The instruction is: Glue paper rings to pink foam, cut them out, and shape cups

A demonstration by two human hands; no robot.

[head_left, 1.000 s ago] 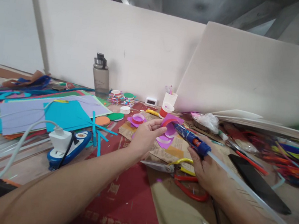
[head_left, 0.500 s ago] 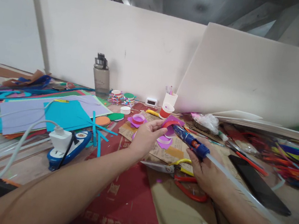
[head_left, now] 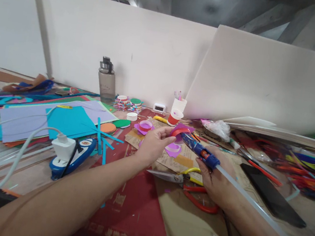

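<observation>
My left hand (head_left: 154,142) is closed on a purple paper flower with a red curled strip (head_left: 181,131), held above the table. My right hand (head_left: 215,178) grips a blue glue gun (head_left: 201,151), and a clear glue stick (head_left: 253,202) runs back from it along my forearm. The gun's nozzle touches the red strip on the flower. Under the flower, a smaller purple paper piece (head_left: 173,149) lies on brown paper.
Scissors with yellow handles (head_left: 177,175) and red-handled ones (head_left: 200,201) lie below my hands. A power adapter (head_left: 63,146), coloured paper sheets (head_left: 67,119), a water bottle (head_left: 106,80), paper cups (head_left: 175,116), a black phone (head_left: 272,193) and pipe cleaners (head_left: 310,165) surround the work area.
Both hands with the flower and glue gun have drifted slightly up and left; the nozzle stays at the flower.
</observation>
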